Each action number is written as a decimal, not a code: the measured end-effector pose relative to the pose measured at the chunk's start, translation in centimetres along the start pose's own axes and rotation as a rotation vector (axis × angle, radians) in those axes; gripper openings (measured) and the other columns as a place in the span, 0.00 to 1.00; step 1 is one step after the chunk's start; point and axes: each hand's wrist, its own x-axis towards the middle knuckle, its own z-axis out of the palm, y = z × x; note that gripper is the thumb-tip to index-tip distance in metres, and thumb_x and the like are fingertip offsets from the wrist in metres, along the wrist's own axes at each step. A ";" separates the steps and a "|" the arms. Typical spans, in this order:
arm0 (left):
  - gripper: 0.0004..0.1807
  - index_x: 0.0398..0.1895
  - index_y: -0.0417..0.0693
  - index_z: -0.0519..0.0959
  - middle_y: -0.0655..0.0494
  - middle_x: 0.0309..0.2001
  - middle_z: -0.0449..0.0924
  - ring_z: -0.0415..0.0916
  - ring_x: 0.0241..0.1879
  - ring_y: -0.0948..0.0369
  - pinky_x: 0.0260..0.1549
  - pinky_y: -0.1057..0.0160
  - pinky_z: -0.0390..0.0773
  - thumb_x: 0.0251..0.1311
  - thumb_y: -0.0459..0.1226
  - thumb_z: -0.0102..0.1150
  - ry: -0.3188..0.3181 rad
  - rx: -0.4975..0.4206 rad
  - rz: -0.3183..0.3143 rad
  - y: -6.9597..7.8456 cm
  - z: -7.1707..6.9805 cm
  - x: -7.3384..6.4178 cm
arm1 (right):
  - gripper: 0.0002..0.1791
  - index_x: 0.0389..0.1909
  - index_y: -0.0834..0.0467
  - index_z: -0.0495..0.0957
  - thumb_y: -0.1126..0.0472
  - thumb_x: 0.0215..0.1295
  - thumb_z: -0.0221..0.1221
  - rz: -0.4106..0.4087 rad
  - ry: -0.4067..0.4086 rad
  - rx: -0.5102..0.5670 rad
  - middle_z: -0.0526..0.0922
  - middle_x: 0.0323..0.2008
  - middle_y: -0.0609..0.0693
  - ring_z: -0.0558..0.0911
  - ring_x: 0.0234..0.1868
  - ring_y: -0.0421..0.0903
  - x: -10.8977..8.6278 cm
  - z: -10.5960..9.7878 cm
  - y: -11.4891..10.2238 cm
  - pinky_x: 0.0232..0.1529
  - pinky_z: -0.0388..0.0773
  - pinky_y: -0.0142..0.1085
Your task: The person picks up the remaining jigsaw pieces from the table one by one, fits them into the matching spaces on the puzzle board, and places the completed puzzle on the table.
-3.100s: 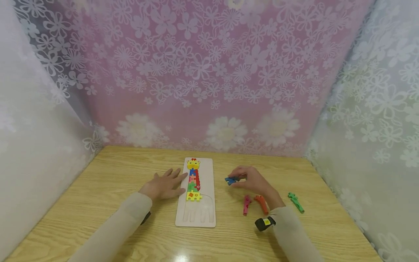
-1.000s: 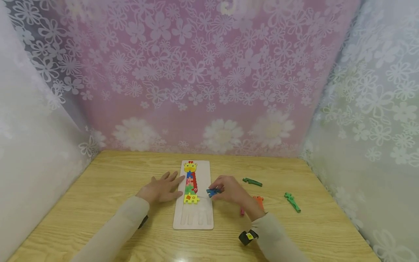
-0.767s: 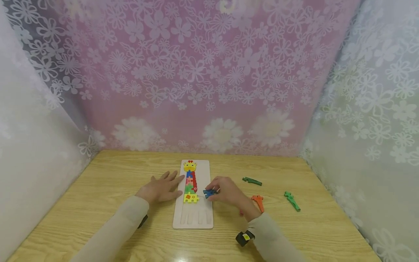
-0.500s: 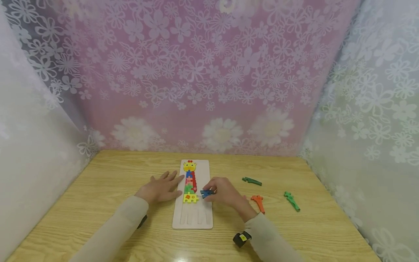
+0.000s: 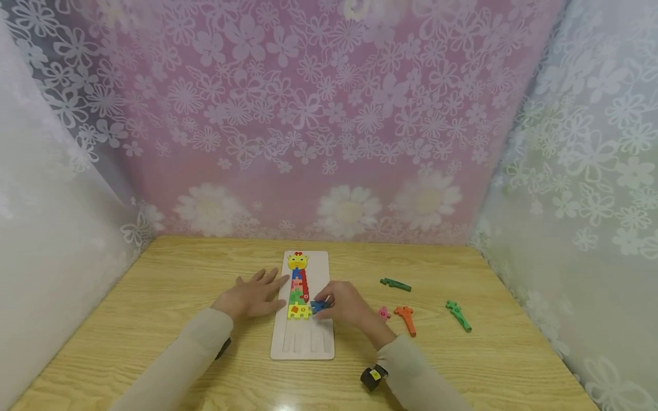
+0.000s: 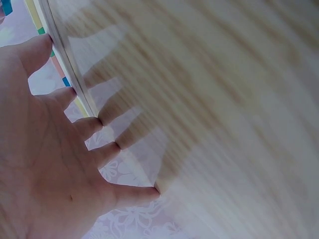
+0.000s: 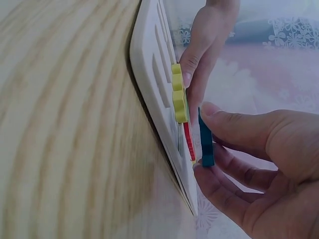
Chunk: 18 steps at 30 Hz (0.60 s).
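A pale puzzle board (image 5: 320, 262) lies on the table, with a giraffe head, blue, pink, green and red neck pieces and a yellow body piece (image 5: 297, 311) set in its left half. My right hand (image 5: 349, 305) pinches a blue puzzle piece (image 5: 320, 307) between thumb and fingers, close beside the yellow one. From the right wrist view, the blue piece (image 7: 206, 142) is tilted on edge just above the board's surface. My left hand (image 5: 252, 295) lies with fingers spread at the board's left edge; its thumb (image 6: 37, 52) and index finger touch that edge.
To the right of the board, loose pieces lie on the wooden table (image 5: 205, 257): dark green (image 5: 396, 284), orange (image 5: 406, 319), light green (image 5: 458, 315), and a pink one (image 5: 384, 314) partly behind my right wrist. Leg-shaped grooves mark the board's near end. Flowered cloth surrounds the table.
My right hand has carried the blue piece leftward from the table onto the board, up to the yellow piece. The dark green piece has come into full view. My left hand keeps its place by the board.
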 end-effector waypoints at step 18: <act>0.40 0.85 0.66 0.49 0.48 0.85 0.44 0.44 0.83 0.39 0.68 0.17 0.47 0.75 0.66 0.38 -0.003 -0.003 -0.006 0.0 0.1 0.1 | 0.16 0.43 0.59 0.91 0.58 0.54 0.78 0.103 -0.001 -0.045 0.89 0.42 0.49 0.82 0.38 0.40 0.3 1.1 -0.8 0.40 0.82 0.31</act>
